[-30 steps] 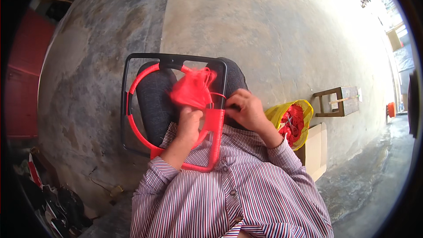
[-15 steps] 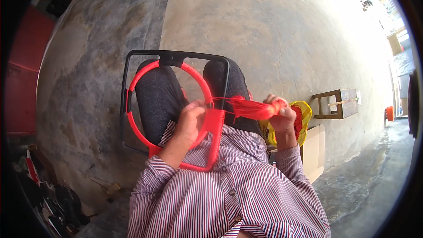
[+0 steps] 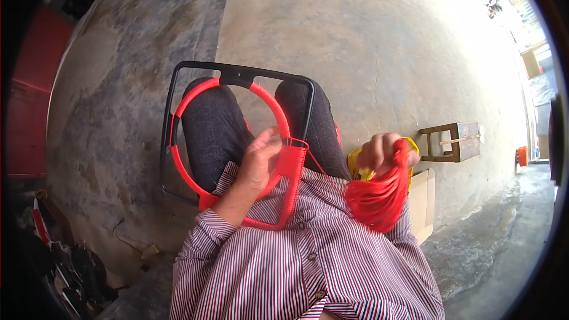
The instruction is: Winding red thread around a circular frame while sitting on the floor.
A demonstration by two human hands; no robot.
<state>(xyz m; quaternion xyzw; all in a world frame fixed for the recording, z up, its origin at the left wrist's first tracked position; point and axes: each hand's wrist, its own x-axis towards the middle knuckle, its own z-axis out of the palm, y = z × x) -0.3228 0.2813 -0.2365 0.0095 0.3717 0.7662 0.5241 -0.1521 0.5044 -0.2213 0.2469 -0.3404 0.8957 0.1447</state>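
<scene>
Across my lap lies a black rectangular frame with a round inner ring. Red cord is wound tightly around much of the ring and around the frame's lower right corner. My left hand grips the ring's right side, beside the wrapped joint. Out to the right, my right hand is closed on a bundle of red cord, which hangs below the fingers in loose loops. A single red strand runs from the joint toward the bundle, with a loose curve near the frame.
Beside my right thigh is a yellow bag, partly behind my right hand. A cardboard piece leans near it. Farther right are a small wooden stool and an orange object. Dark clutter lies at lower left, below a red cabinet.
My right hand has moved slightly right; the cord bundle, stretched toward the frame before, now hangs down. The strand at the joint has slackened into a curve. The frame has shifted slightly.
</scene>
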